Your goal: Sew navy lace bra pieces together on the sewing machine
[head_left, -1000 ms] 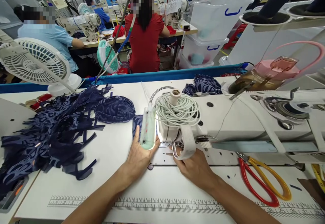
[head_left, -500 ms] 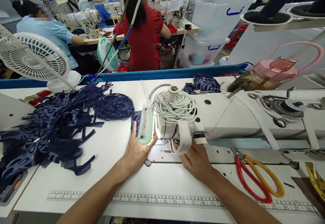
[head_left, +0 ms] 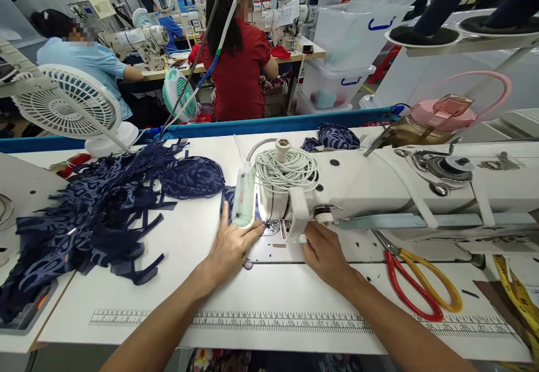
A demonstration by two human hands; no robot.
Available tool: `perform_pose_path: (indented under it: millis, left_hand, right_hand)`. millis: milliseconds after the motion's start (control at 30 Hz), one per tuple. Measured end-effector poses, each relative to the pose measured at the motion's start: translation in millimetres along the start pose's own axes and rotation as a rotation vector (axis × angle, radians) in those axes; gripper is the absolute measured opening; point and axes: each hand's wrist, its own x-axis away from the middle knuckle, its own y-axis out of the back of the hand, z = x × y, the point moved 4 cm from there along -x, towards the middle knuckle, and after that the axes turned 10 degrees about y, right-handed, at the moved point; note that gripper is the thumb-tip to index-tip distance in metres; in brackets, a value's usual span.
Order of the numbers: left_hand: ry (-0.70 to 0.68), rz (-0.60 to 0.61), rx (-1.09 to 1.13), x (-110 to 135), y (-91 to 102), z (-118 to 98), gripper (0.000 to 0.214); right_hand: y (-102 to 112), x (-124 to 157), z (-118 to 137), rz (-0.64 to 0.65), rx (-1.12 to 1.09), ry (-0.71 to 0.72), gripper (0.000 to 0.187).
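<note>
Under the head of a white sewing machine (head_left: 362,181) lies a patterned navy fabric piece (head_left: 228,196), mostly hidden by the lamp and my fingers. My left hand (head_left: 229,248) rests flat on it with the fingers spread, fingertips close to the presser foot (head_left: 273,227). On the other side of the needle area, my right hand (head_left: 326,254) is bent in with its fingers curled. Its fingertips are hidden behind the white guard (head_left: 298,214), so what they hold cannot be made out. A coil of pale cord (head_left: 287,168) sits on the machine head.
To the left lie a heap of navy fabric strips (head_left: 105,203) and a navy bundle (head_left: 193,177). Scissors (head_left: 415,276) with red and yellow handles lie at right. A white fan (head_left: 71,102), a pink-lidded bottle (head_left: 442,116) and a printed ruler (head_left: 278,322) are around. Co-workers sit beyond.
The view has shifted slightly, moving the machine and scissors left in the picture. My left fingertips sit a little closer to the presser foot. Both hands otherwise stay in nearly the same place.
</note>
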Motion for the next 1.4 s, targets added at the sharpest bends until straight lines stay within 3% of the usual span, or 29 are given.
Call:
perform_pose_path:
  millis: [367,800,1100,1400]
  left_hand:
    - [-0.018,-0.007,-0.023,5,-1.7,-3,0.066]
    - [-0.028,-0.047,-0.053,2,-0.7,-7,0.064]
    - [0.018,-0.063,-0.050,-4,-2.8,0,0.046]
    - [0.124,-0.170,-0.152,-8,-0.8,6,0.027]
  right_hand:
    - [1,1,4,-0.035,-0.045,0.051,0.018]
    - [0,1,3,-0.011,0.002,0.054,0.020]
    - [-2,2,5,0.018,-0.014,0.072,0.018]
    - [-8,4,-1,0.027,-0.012,0.022,0.019]
